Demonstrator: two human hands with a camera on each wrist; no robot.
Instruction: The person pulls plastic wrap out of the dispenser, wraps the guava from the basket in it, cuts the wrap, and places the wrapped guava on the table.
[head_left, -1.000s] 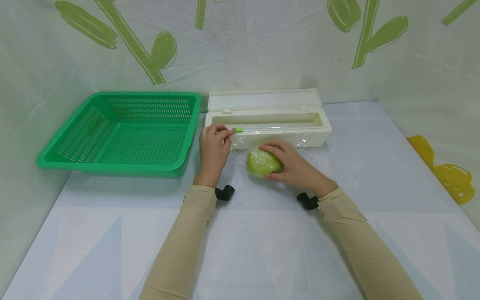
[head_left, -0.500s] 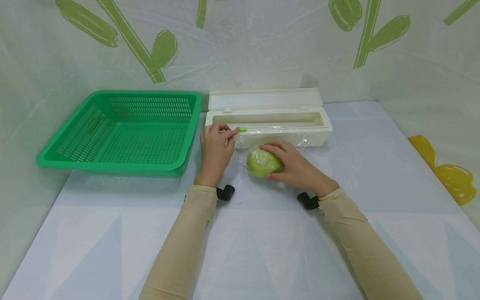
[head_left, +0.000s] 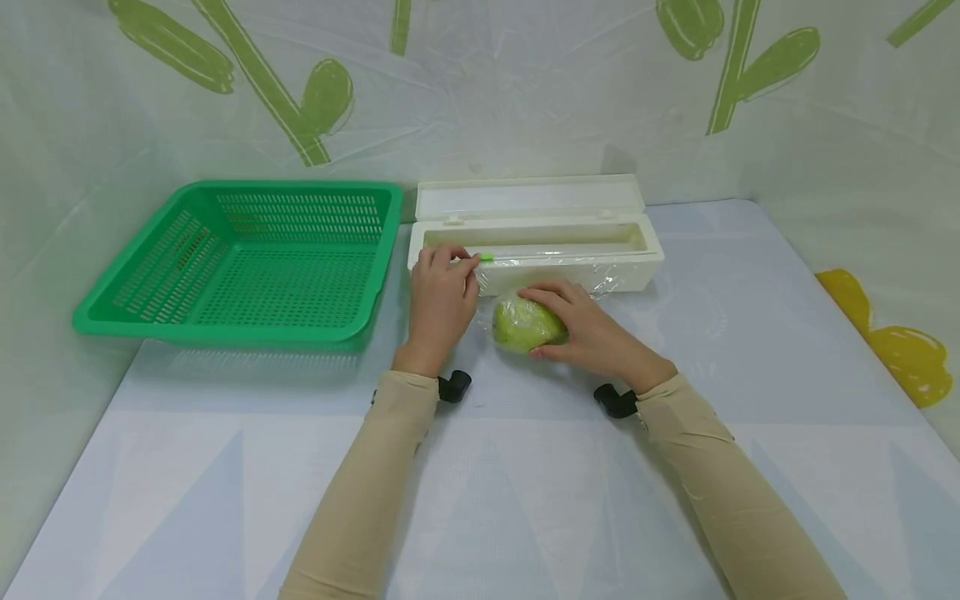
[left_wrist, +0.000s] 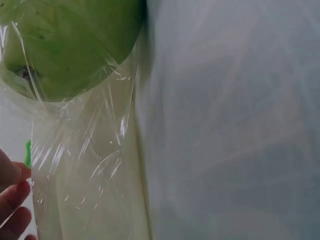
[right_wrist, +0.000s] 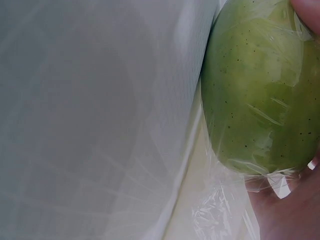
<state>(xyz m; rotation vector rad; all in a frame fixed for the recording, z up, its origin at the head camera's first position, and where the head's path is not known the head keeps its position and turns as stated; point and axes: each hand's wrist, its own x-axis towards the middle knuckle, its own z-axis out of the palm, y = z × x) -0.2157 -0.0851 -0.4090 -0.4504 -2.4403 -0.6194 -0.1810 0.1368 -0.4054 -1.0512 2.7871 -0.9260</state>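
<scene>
"so, where's the green fruit (head_left: 516, 327) sitting?"

"i'm seeing it on or just above the pale table (head_left: 487, 500), near the front of the white box (head_left: 652, 250). the right hand (head_left: 592, 333) is gripping its side, and clear film (left_wrist: 95, 145) is clinging over it (wrinkles and all)."

"and the left hand (head_left: 441, 296)?"

"its bent fingers are touching the green tab (head_left: 487, 257) on the box's front edge; whether they're pinching it, i can't tell from here."

"how are you judging the handling?"

"i'm guessing firm, fairly light, easily bruised, slippery under film; i'm favouring a broad hold round the middle."

"containers?"

"the box is standing with its lid (head_left: 528, 196) raised, contents unclear to me. the green basket (head_left: 225, 335) is showing slotted walls and a mesh floor."
</scene>
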